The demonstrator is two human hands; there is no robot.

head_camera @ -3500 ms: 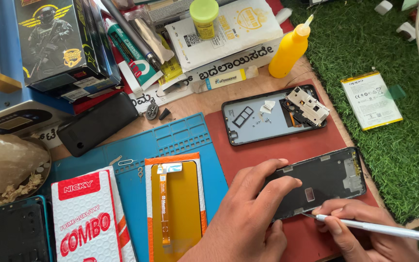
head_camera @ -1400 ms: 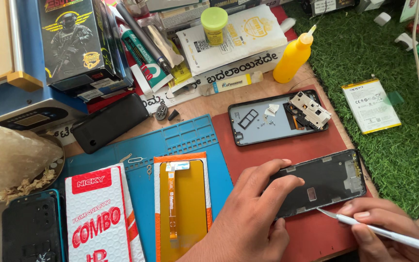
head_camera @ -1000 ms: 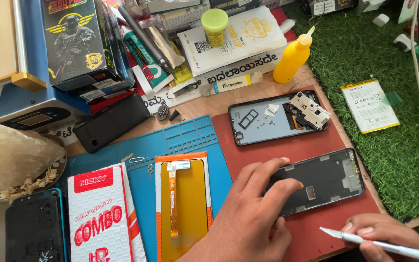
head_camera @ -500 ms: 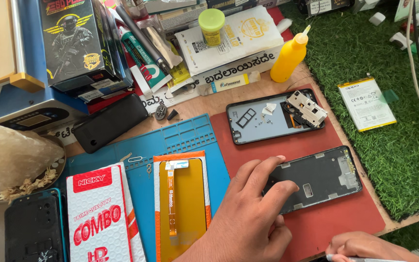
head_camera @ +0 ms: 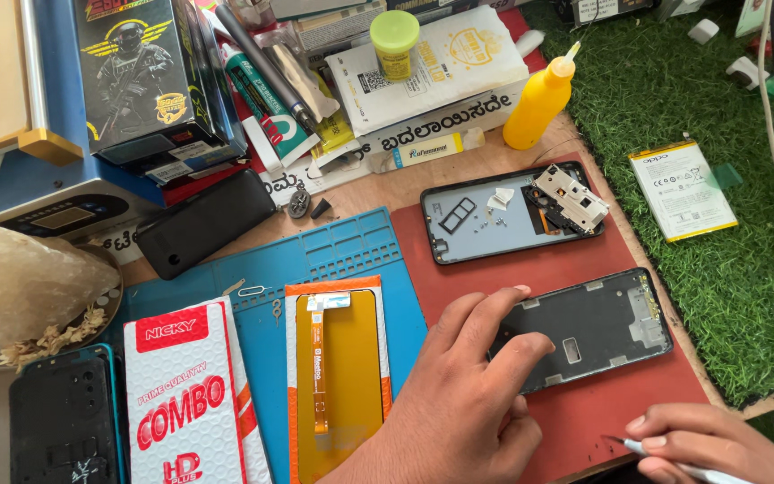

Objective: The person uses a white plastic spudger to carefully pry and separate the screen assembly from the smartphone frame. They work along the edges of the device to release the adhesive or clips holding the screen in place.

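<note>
Left hand (head_camera: 459, 394) pressed its spread fingers on the black phone frame (head_camera: 597, 327). Just beside it, the right hand (head_camera: 709, 439) pinched a white tool (head_camera: 674, 462).

A dark, stripped phone frame (head_camera: 597, 327) lies flat, inner side up, slightly tilted, on the red mat (head_camera: 575, 269).

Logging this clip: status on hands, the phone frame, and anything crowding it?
Left hand fingers pressing on dark phone frame, flat on red mat. Right hand gripping white pen-like tool, clear of frame. Opened phone back lies apart, above.
</note>
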